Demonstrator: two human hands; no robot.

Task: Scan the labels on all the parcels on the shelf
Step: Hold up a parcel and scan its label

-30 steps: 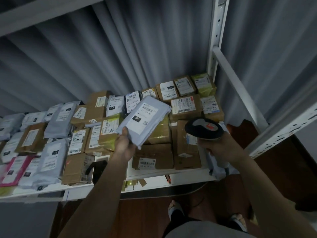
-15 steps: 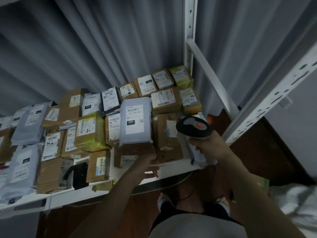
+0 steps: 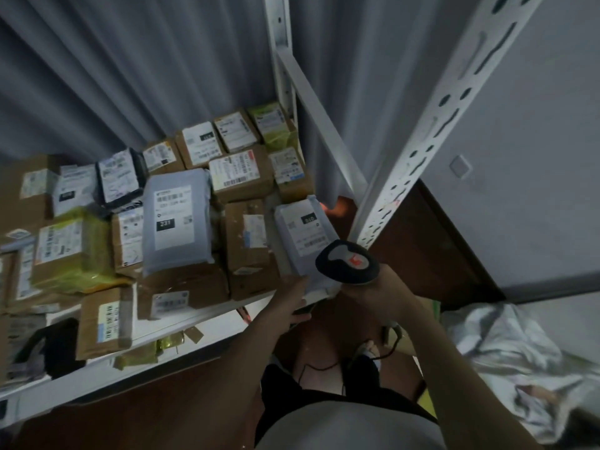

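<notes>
Several labelled parcels cover the white shelf [image 3: 207, 323]. A grey mailer marked 231 [image 3: 177, 222] lies flat on brown boxes in the middle. Another grey mailer [image 3: 300, 232] sits at the shelf's right end, label up. My left hand [image 3: 297, 295] grips its near edge, fingers partly hidden beneath. My right hand [image 3: 384, 292] grips a black handheld scanner [image 3: 347, 262] just right of that mailer, its head over the mailer's near corner. A red glow [image 3: 337, 207] shows on the floor beyond the mailer.
White slotted shelf uprights [image 3: 431, 125] rise to the right and a diagonal brace [image 3: 319, 102] crosses behind. Grey curtain hangs at the back. A crumpled grey sheet [image 3: 519, 362] lies on the floor at right. The scanner's cable [image 3: 373, 349] trails down by my feet.
My left hand set the 231 mailer down on the boxes, then moved right to take the right-end mailer. The scanner hand stayed near the shelf's right end. The view swung right.
</notes>
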